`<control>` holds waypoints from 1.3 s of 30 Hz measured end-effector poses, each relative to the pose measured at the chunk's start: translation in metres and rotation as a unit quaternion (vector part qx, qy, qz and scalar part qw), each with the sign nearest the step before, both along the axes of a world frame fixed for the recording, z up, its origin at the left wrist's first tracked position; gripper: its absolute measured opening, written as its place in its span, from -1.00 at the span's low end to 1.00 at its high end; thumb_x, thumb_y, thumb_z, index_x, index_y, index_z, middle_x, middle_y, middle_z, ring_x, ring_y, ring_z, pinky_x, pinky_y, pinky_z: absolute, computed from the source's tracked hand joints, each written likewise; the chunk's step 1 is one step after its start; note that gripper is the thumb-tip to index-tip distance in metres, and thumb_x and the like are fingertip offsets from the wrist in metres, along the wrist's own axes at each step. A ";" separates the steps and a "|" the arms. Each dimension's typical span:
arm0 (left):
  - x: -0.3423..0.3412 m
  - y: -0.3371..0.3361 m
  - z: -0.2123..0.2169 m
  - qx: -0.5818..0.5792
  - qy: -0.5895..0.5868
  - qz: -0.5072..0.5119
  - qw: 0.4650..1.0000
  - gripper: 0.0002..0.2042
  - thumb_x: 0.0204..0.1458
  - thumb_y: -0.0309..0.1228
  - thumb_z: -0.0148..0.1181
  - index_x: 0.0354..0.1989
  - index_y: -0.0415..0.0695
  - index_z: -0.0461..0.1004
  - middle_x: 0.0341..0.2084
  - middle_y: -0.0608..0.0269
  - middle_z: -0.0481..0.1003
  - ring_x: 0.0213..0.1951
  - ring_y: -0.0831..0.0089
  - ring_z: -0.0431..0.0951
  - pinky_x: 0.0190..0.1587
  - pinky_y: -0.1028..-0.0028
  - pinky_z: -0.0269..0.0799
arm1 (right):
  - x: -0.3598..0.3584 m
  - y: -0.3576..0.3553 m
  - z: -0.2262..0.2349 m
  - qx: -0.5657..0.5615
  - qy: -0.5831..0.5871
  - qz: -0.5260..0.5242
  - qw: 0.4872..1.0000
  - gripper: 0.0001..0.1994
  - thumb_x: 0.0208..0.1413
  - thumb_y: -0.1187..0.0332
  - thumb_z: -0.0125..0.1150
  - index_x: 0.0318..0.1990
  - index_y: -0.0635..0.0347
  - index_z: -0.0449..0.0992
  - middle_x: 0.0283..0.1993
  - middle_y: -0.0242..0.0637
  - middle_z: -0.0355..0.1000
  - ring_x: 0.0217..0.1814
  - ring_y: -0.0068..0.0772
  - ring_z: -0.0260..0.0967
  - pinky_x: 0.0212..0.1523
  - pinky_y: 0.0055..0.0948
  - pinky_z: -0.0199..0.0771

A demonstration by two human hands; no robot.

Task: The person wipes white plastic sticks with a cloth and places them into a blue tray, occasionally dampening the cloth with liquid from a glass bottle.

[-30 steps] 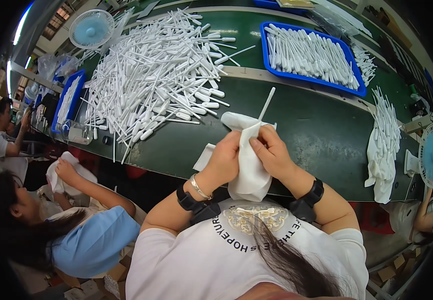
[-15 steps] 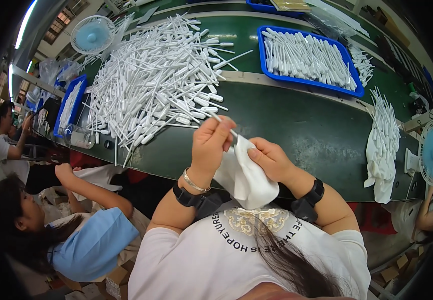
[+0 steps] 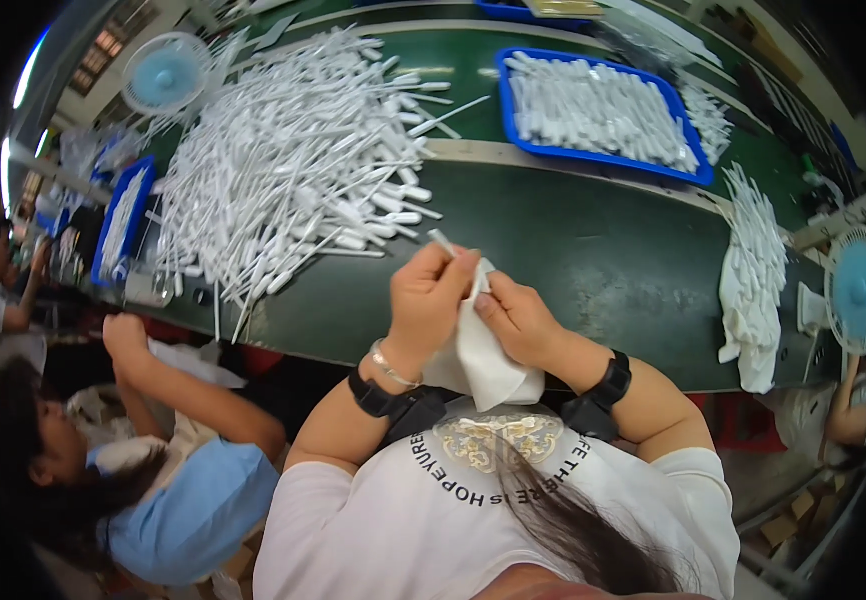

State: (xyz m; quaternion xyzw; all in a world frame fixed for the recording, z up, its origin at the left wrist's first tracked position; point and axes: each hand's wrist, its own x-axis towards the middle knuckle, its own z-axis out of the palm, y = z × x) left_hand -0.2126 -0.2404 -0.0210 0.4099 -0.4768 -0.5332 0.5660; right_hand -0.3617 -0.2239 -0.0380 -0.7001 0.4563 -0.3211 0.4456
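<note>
Between left hand [image 3: 433, 295] and right hand [image 3: 518, 318], one white cloth [image 3: 478, 355] (one pipette [image 3: 443, 243]).

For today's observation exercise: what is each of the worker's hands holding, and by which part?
Left hand pinches a thin white plastic stick near its lower end; right hand grips the white cloth by its upper edge.

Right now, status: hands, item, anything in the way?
Left hand and right hand both pinching a thin white plastic stick inside a white cloth. Green belt ahead; white stick pile lies left, apart.
</note>
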 end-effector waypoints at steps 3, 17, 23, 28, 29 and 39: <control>-0.002 0.002 0.002 -0.021 0.020 0.003 1.000 -0.89 0.09 -0.46 0.03 -0.44 -0.21 0.38 -0.71 0.39 0.35 -0.70 0.69 0.28 -0.66 0.69 0.18 | -0.003 0.006 0.001 -0.008 -0.080 0.001 0.997 -0.75 0.20 0.22 -0.09 -0.22 0.25 0.36 -0.38 -0.30 0.41 -0.39 -0.44 0.38 -0.37 -0.44 0.37; -0.023 -0.019 0.021 -0.528 -0.261 -0.025 0.808 -0.98 -0.02 -0.55 0.04 -0.44 -0.19 0.40 -0.63 0.27 0.40 -0.63 0.43 0.41 -0.60 0.49 0.33 | -0.033 -0.025 -0.012 0.253 -0.513 -0.114 0.813 -0.74 0.22 0.24 -0.13 -0.17 0.25 0.37 -0.31 -0.34 0.42 -0.36 -0.62 0.38 -0.36 -0.63 0.40; -0.048 -0.106 0.069 -0.616 -0.423 -0.180 0.640 -0.86 -0.21 -0.51 0.09 -0.40 -0.14 0.42 -0.58 0.26 0.39 -0.57 0.33 0.44 -0.56 0.42 0.36 | -0.050 -0.048 -0.019 0.295 -0.500 -0.117 0.806 -0.74 0.21 0.22 -0.10 -0.25 0.26 0.40 -0.39 -0.37 0.41 -0.44 -0.63 0.36 -0.40 -0.63 0.38; -0.095 -0.223 0.062 -0.528 -0.625 -0.130 0.560 -0.84 -0.12 -0.48 -0.01 -0.34 -0.10 0.42 -0.47 0.18 0.44 -0.38 0.19 0.48 -0.42 0.33 0.40 | -0.049 -0.046 -0.029 0.312 -0.421 -0.079 0.848 -0.76 0.20 0.24 -0.09 -0.26 0.24 0.41 -0.40 -0.38 0.43 -0.44 -0.64 0.37 -0.39 -0.63 0.40; -0.101 -0.242 0.052 -0.530 -0.626 -0.124 0.558 -0.84 -0.12 -0.48 -0.01 -0.34 -0.10 0.42 -0.47 0.18 0.44 -0.38 0.19 0.48 -0.42 0.33 0.40 | -0.047 -0.045 -0.028 0.310 -0.414 -0.071 0.853 -0.76 0.20 0.24 -0.09 -0.27 0.23 0.41 -0.42 -0.39 0.42 -0.45 -0.65 0.37 -0.39 -0.64 0.39; -0.071 -0.255 0.028 -0.410 -0.658 -0.047 0.630 -0.75 -0.08 -0.44 -0.03 -0.18 -0.10 0.44 -0.31 0.08 0.47 -0.26 0.16 0.48 -0.22 0.28 0.39 | -0.043 -0.047 -0.041 0.292 -0.384 -0.078 0.873 -0.79 0.19 0.26 -0.05 -0.30 0.22 0.41 -0.42 -0.41 0.42 -0.45 -0.67 0.35 -0.38 -0.64 0.38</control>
